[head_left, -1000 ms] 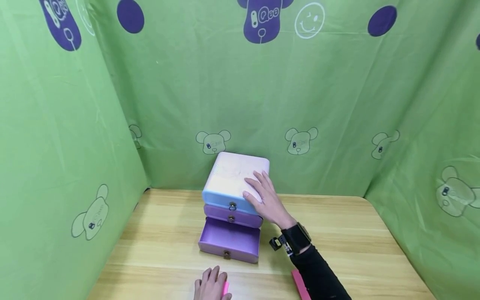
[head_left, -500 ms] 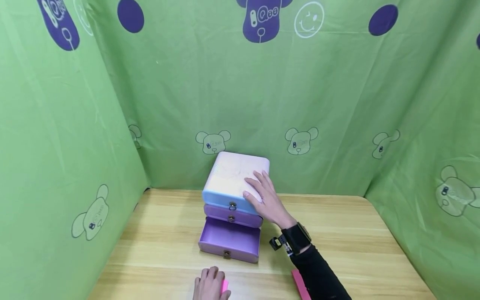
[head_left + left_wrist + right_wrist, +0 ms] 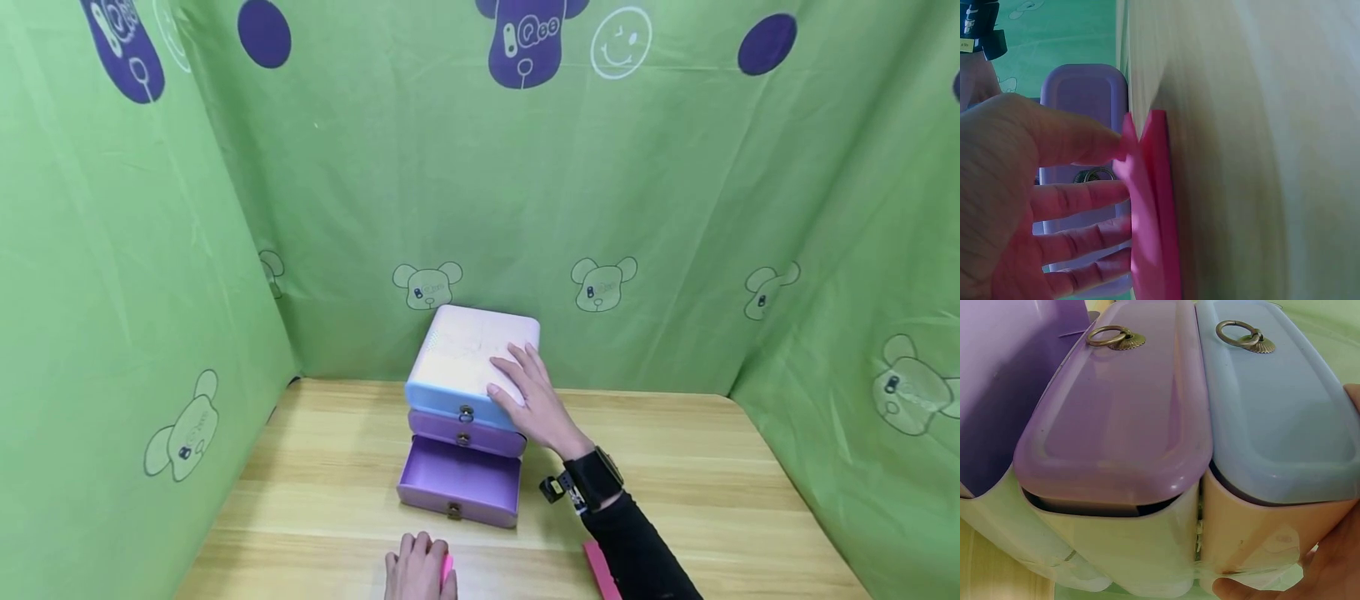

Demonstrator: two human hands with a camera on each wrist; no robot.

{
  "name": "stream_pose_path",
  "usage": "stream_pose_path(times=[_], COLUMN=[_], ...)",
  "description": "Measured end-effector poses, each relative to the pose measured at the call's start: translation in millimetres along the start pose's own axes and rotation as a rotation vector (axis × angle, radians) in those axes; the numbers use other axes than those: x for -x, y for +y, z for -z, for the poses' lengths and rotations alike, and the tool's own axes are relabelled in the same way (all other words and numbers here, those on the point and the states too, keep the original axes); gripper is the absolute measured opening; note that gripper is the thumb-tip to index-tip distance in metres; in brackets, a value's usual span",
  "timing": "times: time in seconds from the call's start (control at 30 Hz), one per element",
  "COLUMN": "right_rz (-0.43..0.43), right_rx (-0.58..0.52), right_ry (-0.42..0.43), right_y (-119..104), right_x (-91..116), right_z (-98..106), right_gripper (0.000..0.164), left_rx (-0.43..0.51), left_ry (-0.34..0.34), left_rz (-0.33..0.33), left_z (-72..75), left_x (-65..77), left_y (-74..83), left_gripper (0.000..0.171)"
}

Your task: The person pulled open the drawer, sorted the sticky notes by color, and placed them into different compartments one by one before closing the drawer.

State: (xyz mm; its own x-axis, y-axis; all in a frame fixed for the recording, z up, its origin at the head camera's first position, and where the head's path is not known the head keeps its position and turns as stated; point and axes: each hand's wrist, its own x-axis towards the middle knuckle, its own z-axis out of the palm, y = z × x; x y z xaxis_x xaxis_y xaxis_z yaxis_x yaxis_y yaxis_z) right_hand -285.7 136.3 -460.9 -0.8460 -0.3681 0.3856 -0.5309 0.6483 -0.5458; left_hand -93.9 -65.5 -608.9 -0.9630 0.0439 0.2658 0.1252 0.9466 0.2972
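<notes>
A small three-drawer box (image 3: 472,350) with a pale pink top stands against the back cloth. Its blue top drawer (image 3: 435,398) and purple middle drawer (image 3: 431,423) are nearly pushed in, while the purple bottom drawer (image 3: 457,479) is pulled well out and bare inside. My right hand (image 3: 536,400) rests with spread fingers on the box's right top edge. At the front of the table my left hand (image 3: 418,571) pinches a flat pink pad (image 3: 1147,225); its thin upper layer stands apart from a thicker layer at one end.
Beside my right sleeve (image 3: 637,546) lies a pink strip-shaped thing (image 3: 600,567), partly covered by that sleeve. Green printed cloth (image 3: 480,167) walls in the wooden table (image 3: 675,450) at the back and both sides. Ring pulls (image 3: 1110,337) hang on the drawer fronts.
The left hand has shifted slightly left, and its thumb has drawn closer to the fingers, so less of the pink pad shows. My right hand and the drawer box have stayed put.
</notes>
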Motion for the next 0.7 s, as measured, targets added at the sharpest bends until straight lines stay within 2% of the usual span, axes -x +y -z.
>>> stream_pose_path(times=[0.2,0.3,0.47,0.7], right_rz=[-0.001,0.001,-0.001,0.002], right_rx=[-0.001,-0.003,-0.003,-0.004], right_ry=[0.0,0.001,-0.003,0.004], right_y=[2,2,2,1], right_x=[1,1,2,1], right_z=[0,0,0,0], right_gripper=[0.055,0.055,0.055,0.056], left_rx=[0.044,0.067,0.056,0.089], left_ry=[-0.05,-0.078,-0.16,-0.176], left_rz=[-0.017,-0.036,-0.049,-0.039], left_z=[4.3,8.9,16.4,19.4], left_x=[-1.8,-3.0,-6.4,-9.2], left_y=[-3.9,-7.0,-9.5,-9.1], left_gripper=[0.022,0.026,0.033,0.036])
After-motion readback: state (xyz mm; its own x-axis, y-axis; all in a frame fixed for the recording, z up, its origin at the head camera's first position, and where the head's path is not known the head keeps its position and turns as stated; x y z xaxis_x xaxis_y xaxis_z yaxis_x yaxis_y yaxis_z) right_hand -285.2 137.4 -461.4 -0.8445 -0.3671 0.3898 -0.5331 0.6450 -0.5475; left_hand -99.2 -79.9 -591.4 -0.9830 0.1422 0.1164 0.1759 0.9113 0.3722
